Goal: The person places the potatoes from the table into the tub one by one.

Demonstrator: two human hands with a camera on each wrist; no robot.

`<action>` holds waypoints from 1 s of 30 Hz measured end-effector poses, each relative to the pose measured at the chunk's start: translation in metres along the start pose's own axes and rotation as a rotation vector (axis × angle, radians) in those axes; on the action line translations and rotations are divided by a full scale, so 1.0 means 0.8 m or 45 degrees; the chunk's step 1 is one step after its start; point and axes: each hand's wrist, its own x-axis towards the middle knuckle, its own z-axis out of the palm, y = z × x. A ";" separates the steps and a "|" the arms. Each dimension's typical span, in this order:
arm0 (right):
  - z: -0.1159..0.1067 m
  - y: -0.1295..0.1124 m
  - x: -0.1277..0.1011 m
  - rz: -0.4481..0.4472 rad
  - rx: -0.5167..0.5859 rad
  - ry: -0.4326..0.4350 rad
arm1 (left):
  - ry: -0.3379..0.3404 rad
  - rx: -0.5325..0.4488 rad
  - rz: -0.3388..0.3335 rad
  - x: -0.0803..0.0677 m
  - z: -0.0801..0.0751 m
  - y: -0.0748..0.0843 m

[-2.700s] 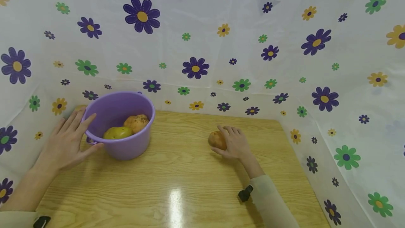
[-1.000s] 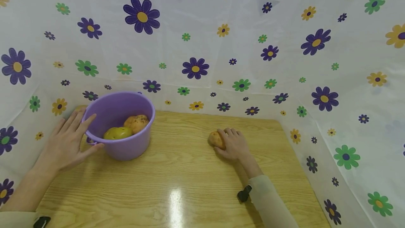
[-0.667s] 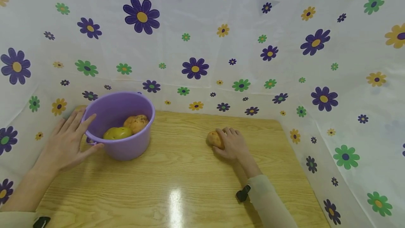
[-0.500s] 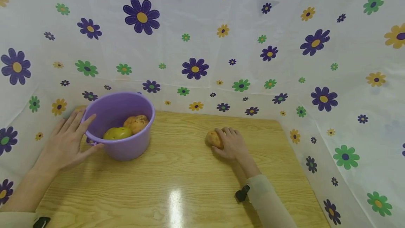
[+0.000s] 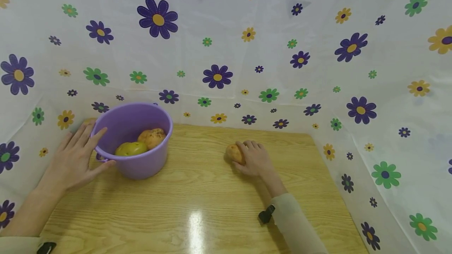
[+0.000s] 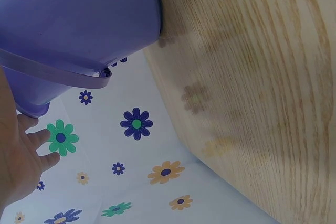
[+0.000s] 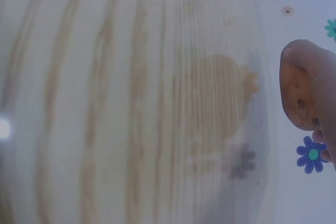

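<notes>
My right hand (image 5: 256,160) grips a brown potato (image 5: 234,154), fingers over its top and thumb at its near side. In the right wrist view the potato (image 7: 298,90) appears at the right edge, apparently clear of the tabletop, partly covered by the hand. Against the left side of a purple bucket (image 5: 146,166) rests my left hand (image 5: 72,160), its fingers spread and fairly straight along the rim. Inside the bucket lie a smooth yellow-green lump (image 5: 131,148), like a potato, and brown potatoes (image 5: 154,138). The left wrist view shows the bucket's outside and handle (image 6: 58,74).
The wood-grain table (image 5: 197,183) extends between the bucket and my right hand. A white flowered cloth (image 5: 226,50) hangs behind the table and along both sides. A small yellowish-brown shape (image 5: 90,120) shows behind the bucket's left rim.
My right hand has closed further around the potato and moved a little left with it. The left hand and the bucket have stayed in place.
</notes>
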 end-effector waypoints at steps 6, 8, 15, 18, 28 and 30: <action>-0.001 -0.007 0.005 -0.005 0.019 0.016 | -0.011 -0.002 -0.003 -0.001 0.000 0.000; 0.000 -0.009 0.006 -0.003 0.019 0.022 | -0.013 -0.003 -0.005 -0.001 0.000 0.000; 0.002 -0.016 0.013 -0.014 0.023 0.097 | -0.023 -0.004 -0.015 0.000 0.000 -0.001; 0.004 -0.018 0.016 -0.022 0.034 0.123 | -0.029 -0.002 -0.018 0.000 0.000 0.000; 0.000 -0.031 0.025 -0.018 0.108 0.146 | -0.025 -0.016 -0.023 0.000 0.000 -0.001; 0.000 -0.034 0.027 -0.016 0.111 0.158 | -0.027 -0.019 -0.026 0.000 0.000 -0.001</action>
